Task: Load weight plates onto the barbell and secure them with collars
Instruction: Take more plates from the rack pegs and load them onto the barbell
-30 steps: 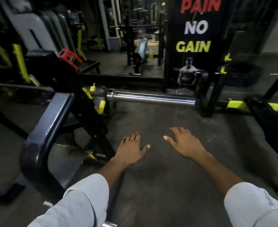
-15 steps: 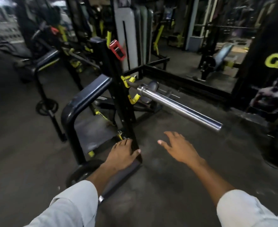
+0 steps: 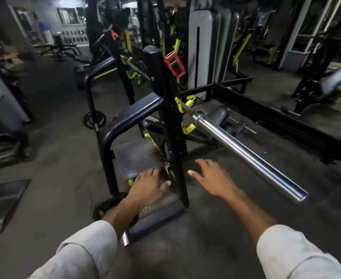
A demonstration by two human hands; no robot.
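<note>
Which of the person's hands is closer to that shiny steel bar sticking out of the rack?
The right. The right hand hangs open just left of the bar, below its middle stretch, not touching it. The left hand is further left, in front of the black rack post.

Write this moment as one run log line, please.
left hand: open, empty | right hand: open, empty | barbell sleeve: bare, no plates, no collar | weight plate: by rack base

- The barbell (image 3: 246,156) rests in the rack's yellow hooks (image 3: 187,127), its bare chrome sleeve slanting toward me at my right.
- A black weight plate (image 3: 105,206) sits low by the rack's base, under my left forearm (partly hidden).
- Another plate (image 3: 94,119) stands farther back on the floor.
</note>
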